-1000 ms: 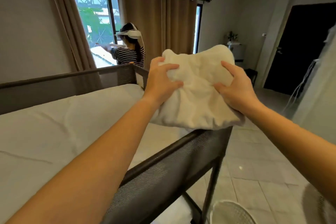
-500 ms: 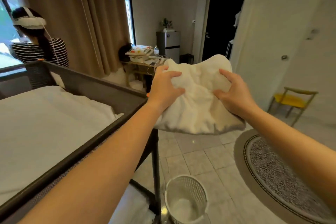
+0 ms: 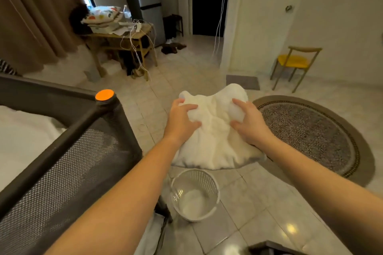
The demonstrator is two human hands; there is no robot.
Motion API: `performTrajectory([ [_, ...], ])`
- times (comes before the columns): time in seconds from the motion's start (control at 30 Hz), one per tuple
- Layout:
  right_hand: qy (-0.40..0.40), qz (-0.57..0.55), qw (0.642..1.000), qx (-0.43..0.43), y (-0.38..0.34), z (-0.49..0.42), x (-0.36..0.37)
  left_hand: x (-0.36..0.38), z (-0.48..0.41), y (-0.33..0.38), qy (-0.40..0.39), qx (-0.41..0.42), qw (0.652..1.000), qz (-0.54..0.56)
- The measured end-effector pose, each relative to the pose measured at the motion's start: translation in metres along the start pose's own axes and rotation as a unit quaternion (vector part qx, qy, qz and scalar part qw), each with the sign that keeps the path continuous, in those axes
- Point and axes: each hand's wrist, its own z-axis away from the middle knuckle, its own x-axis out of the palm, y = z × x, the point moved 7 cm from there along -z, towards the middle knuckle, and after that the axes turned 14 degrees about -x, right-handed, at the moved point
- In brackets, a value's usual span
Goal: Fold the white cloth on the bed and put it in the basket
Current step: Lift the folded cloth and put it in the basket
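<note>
The folded white cloth point(image 3: 215, 143) hangs in the air between both hands, above the tiled floor. My left hand point(image 3: 182, 121) grips its left side and my right hand point(image 3: 248, 124) grips its right side. Directly below the cloth's near edge stands a white mesh basket point(image 3: 214, 188) on the floor, with something white lying at its bottom. The bed point(image 3: 24, 143) with its white sheet and dark mesh rail point(image 3: 87, 159) is to my left.
A round grey rug point(image 3: 315, 132) lies right of the basket. A wooden table point(image 3: 122, 41) piled with pillows and cables, a fridge point(image 3: 145, 8), a dark doorway point(image 3: 209, 0) and a yellow chair point(image 3: 294, 62) stand farther off.
My view has swung right and down, away from the bed and the other person. The cloth, still held in both hands, has moved off the bed rail to above the basket.
</note>
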Motion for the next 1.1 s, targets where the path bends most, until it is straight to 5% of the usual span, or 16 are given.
performTrajectory([
  [1.1, -0.33, -0.085, 0.917, 0.207, 0.332, 0.038, 0.443, 0.363, -0.046, -0.411, -0.238, -0.272, 0.925, -0.111],
])
